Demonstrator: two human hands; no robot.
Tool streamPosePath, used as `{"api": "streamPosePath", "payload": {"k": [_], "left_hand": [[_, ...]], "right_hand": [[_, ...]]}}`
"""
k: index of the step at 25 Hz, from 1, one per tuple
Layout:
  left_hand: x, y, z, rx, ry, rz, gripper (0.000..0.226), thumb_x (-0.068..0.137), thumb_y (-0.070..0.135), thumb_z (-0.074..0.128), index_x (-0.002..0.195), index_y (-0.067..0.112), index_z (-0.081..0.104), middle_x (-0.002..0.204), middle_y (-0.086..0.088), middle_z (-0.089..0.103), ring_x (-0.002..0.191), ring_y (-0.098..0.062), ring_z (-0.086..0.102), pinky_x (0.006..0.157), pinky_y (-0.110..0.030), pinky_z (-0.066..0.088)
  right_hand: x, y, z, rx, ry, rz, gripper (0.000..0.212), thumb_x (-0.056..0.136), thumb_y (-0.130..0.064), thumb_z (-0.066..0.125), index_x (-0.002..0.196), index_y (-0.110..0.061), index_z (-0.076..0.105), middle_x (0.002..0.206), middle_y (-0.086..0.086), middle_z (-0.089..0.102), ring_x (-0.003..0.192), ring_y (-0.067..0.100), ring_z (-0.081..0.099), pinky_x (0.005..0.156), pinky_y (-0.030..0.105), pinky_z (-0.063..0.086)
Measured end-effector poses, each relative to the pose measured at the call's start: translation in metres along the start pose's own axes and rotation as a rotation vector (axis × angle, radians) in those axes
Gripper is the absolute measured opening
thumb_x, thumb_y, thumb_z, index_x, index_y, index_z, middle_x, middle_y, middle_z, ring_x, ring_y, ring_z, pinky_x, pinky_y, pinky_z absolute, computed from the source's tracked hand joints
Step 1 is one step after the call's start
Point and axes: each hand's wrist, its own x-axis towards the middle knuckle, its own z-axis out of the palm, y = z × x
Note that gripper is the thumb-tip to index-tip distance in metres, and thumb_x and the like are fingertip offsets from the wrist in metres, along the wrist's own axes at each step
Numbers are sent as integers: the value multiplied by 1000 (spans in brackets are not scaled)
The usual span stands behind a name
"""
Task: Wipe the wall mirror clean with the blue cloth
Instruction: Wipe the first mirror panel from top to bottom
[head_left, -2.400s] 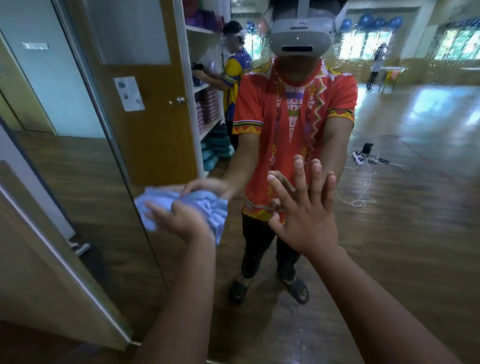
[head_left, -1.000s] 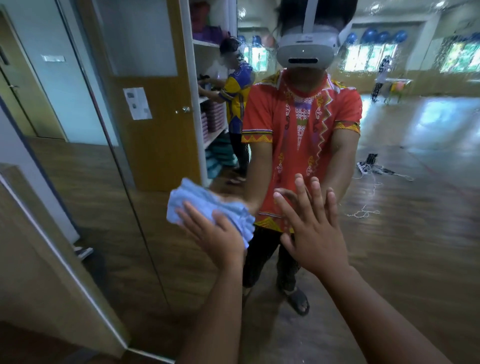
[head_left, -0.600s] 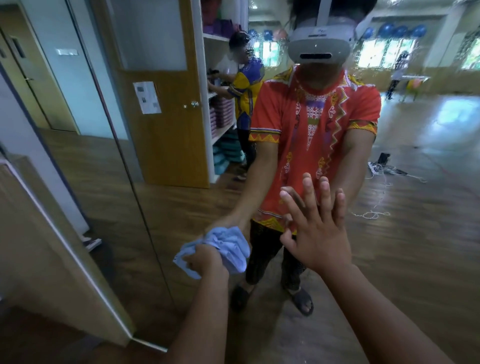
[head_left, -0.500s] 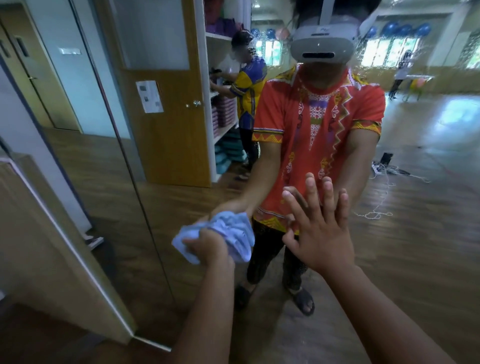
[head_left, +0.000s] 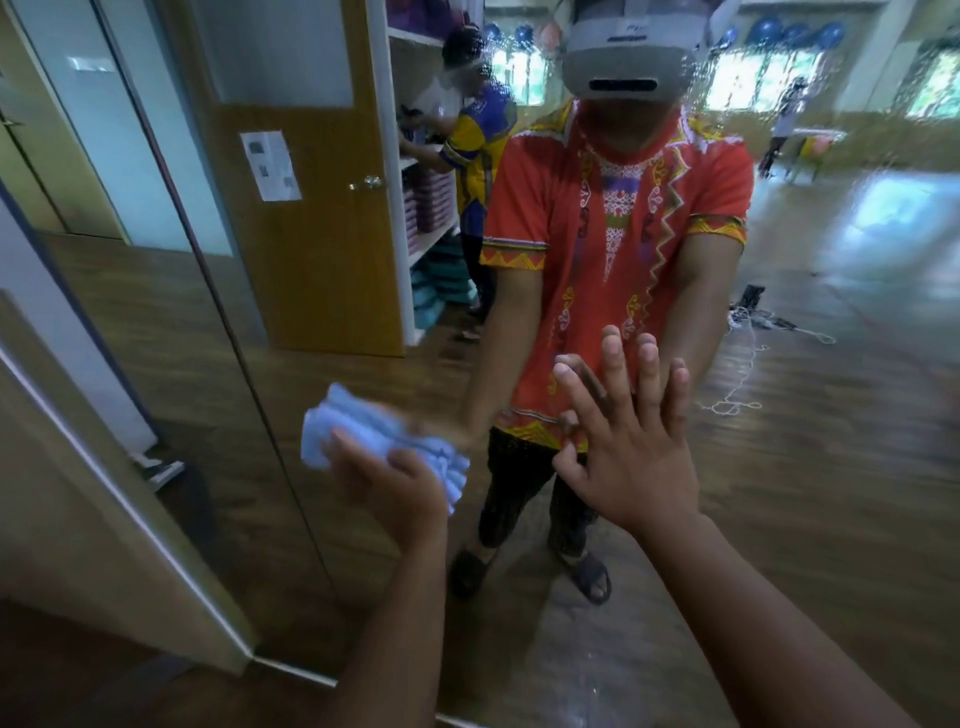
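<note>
One wall mirror (head_left: 311, 364) fills the frame, directly ahead of both hands. Left of centre, the left hand (head_left: 395, 488) grips one bunched blue cloth (head_left: 363, 436) against the glass. At centre right, the right hand (head_left: 631, 457) lies flat on it, fingers spread. Streaks remain at upper right, above the cloth

A wooden door (head_left: 311, 234) bearing a paper notice (head_left: 270, 165) stands beside white shelves (head_left: 423, 244).
</note>
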Motion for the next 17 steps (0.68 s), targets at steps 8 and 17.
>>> {"api": "streamPosePath", "payload": {"k": [8, 17], "left_hand": [[-4, -25, -10, -172, 64, -823, 52, 104, 18, 40, 153, 5, 31, 153, -19, 41, 135, -35, 46, 113, -41, 36], [-22, 156, 7, -251, -67, -207, 70, 98, -2, 46, 159, 9, 14, 167, -12, 6, 155, -21, 6, 115, -13, 5]], "right_hand": [[1, 0, -3, -19, 9, -1, 89, 83, -42, 53, 163, -27, 17, 170, 13, -5, 156, 39, -3, 125, 57, -5], [-8, 27, -26, 77, 92, -49, 71, 93, -21, 55, 159, -12, 32, 168, 15, 18, 155, 38, 18, 125, 56, 16]]}}
